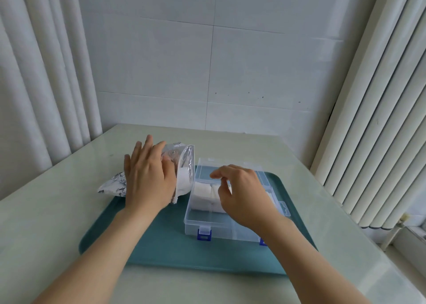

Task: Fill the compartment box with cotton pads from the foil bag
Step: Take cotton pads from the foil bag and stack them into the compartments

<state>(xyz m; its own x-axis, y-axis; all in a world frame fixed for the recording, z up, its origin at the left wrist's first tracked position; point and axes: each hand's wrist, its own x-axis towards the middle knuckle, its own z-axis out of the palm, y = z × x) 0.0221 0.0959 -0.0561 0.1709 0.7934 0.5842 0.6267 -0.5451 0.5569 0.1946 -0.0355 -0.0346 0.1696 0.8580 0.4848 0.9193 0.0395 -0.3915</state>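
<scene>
At centre frame, the flat left hand (147,179) steadies the foil bag (187,163) while the right hand (244,195), loosely curled and seemingly empty, hovers over the compartment box (207,225), probably due another reach into the bag.

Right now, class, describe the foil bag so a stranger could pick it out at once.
Start at the teal tray on the pale table. Across its far left corner lies the foil bag, under the left hand, mouth facing the clear compartment box. Alone there, it is crinkled, silvery and printed.
</scene>
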